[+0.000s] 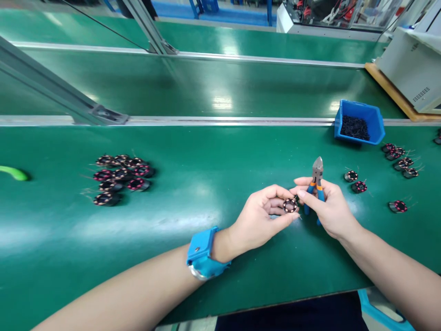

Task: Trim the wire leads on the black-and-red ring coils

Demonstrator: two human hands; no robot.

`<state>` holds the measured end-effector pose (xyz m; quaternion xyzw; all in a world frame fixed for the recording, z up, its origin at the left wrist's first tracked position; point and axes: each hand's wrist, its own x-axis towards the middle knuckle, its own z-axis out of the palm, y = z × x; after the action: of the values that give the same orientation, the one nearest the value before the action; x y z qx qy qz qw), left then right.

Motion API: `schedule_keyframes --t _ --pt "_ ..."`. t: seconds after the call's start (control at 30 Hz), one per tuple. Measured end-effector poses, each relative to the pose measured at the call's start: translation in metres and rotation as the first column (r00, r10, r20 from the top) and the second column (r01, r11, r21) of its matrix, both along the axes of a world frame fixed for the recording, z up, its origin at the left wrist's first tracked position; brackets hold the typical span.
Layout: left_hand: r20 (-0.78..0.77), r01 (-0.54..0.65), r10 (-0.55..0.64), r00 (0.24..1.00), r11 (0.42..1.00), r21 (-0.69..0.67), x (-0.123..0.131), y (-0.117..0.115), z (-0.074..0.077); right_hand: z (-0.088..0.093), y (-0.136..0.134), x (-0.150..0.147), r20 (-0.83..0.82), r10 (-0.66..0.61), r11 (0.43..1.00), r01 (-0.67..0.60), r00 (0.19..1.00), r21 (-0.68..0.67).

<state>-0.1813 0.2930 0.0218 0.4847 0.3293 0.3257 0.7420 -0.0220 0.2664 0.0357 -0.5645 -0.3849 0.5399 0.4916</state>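
Observation:
My left hand is closed on a small round black coil with pink and copper marks, held between thumb and fingers just above the green table. My right hand grips blue-handled cutting pliers, jaws pointing up and away, and its thumb and forefinger touch the coil's right side. A blue strap sits on my left wrist.
A heap of several similar coils lies at the left. More coils are scattered at the right, near a blue bin of small black parts. A green object lies at the far left edge. Grey equipment stands at the back right.

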Motion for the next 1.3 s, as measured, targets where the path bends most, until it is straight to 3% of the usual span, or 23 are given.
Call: schedule_keyframes --t 0.1,0.2,0.3,0.57,0.83,1.0,1.3 --pt "-0.020 -0.029 0.029 0.999 1.000 0.003 -0.001 0.000 0.000 0.006 -0.002 0.005 0.201 0.057 0.993 -0.076 0.978 0.088" --pt "-0.058 -0.028 0.030 0.998 0.999 0.031 -0.002 0.000 -0.001 0.012 -0.003 0.015 0.417 0.086 0.971 -0.171 0.905 0.169" --pt "-0.064 -0.016 0.020 0.998 0.998 0.060 -0.003 0.001 -0.002 0.014 -0.003 0.021 0.529 0.071 0.949 -0.221 0.845 0.225" --pt "-0.036 -0.007 0.010 0.999 0.996 0.085 -0.003 0.001 -0.003 0.011 -0.006 0.018 0.536 0.100 0.943 -0.252 0.838 0.218" --pt "-0.007 0.000 0.001 1.000 0.997 0.083 -0.003 0.000 -0.003 0.011 -0.006 0.016 0.691 0.043 0.879 -0.357 0.721 0.318" --pt "-0.007 0.035 -0.035 0.999 0.996 0.086 -0.004 -0.002 0.000 0.008 -0.009 0.011 0.702 -0.012 0.866 -0.344 0.712 0.364" --pt "-0.035 -0.011 0.016 0.999 0.990 0.141 -0.005 0.002 0.001 0.007 -0.015 0.008 0.688 -0.063 0.874 -0.293 0.723 0.388"
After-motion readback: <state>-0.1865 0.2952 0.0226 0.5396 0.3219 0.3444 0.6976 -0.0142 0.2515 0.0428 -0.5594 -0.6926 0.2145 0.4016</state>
